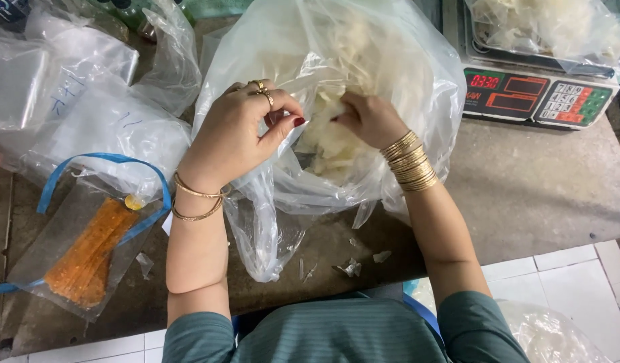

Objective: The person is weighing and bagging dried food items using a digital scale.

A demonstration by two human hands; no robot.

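A large clear plastic bag [417, 74] full of pale white chips [333, 144] lies open on the grey counter. My left hand [239, 131], with gold rings and bangles, pinches the bag's rim at its mouth. My right hand [369, 119], with a stack of gold bangles at the wrist, reaches inside the bag and closes on a handful of the chips.
A digital scale [538, 94] with a bag of chips on its pan stands at the back right. At the left lie a clear packet of orange sticks [88, 252], a blue strap [145, 171] and more plastic bags [88, 107]. Chip crumbs [353, 267] dot the counter's front edge.
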